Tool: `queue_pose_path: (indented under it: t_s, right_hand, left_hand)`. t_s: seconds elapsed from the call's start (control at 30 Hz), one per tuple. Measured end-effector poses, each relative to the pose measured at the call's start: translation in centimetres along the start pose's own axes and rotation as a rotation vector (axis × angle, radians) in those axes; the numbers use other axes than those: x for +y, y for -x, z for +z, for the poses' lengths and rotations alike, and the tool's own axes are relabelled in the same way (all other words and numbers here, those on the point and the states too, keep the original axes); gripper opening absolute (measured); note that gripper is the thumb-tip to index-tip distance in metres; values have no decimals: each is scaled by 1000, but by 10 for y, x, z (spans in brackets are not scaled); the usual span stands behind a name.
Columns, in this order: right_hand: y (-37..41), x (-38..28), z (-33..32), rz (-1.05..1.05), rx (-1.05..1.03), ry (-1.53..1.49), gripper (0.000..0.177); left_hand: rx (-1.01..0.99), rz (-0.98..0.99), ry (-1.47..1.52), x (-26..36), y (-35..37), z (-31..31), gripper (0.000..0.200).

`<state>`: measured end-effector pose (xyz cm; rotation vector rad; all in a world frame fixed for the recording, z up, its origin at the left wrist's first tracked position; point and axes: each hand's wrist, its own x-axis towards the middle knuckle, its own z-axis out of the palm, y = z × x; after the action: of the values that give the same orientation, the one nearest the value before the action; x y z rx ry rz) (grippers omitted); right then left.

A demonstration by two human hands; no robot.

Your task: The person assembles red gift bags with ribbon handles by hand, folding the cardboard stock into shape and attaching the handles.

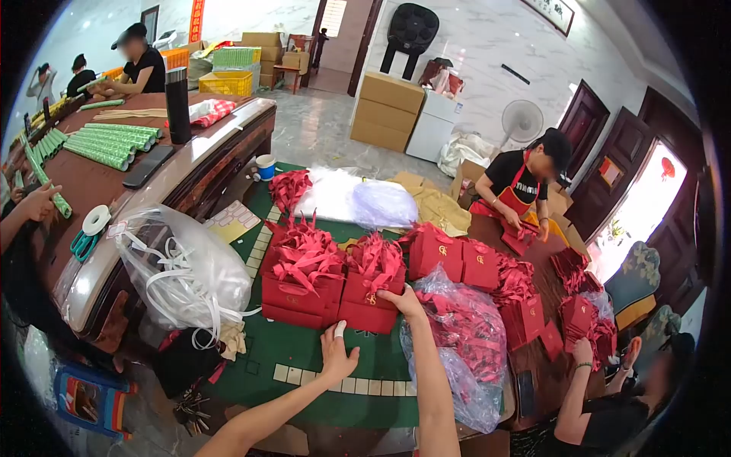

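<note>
Two packed bunches of small red paper gift bags stand side by side on the green table mat (304, 404), red ribbon handles spilling over their tops. My right hand (402, 302) grips the upper right corner of the right bunch of gift bags (365, 308), thumb across the front by a gold emblem and the other fingers partly hidden. Low between the bunches is my left hand (337, 353), its thumb spread away and its fingertips at the bottom edge. One finger there has a white wrap. The left bunch of gift bags (299, 301) is just beyond it.
A clear plastic sack of red bags (461, 327) lies to the right. On the left is a plastic bag with white ribbons (183, 266), near teal scissors (84, 245). Co-workers handle red bags at right; others sit by green rolls (114, 145) at far left.
</note>
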<state>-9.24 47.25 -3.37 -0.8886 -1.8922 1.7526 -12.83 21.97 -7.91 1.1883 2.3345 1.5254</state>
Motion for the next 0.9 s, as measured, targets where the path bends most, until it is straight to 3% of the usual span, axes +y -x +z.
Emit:
queue_pose_path:
  t_s: [0.07, 0.13, 0.33, 0.43, 0.63, 0.9]
  right_hand:
    - [-3, -1, -1, 6, -41, -32, 82]
    - [-2, -7, -2, 26, -62, -2, 61]
    - [-4, -11, -1, 167, -123, -120, 54]
    - [-4, -11, 1, 132, -83, -133, 49]
    - [-8, -8, 0, 175, -74, -206, 47]
    - [-4, -2, 4, 108, 16, -130, 57]
  left_hand:
    - [4, -1, -7, -1, 0, -1, 79]
    - [12, 7, 12, -1, 0, -1, 78]
    - [-7, -24, 41, 4, -1, -6, 76]
    - [-13, 6, 48, 2, 0, -8, 76]
    - [-3, 1, 22, 2, 1, -5, 75]
    - [-10, 3, 24, 5, 1, -8, 75]
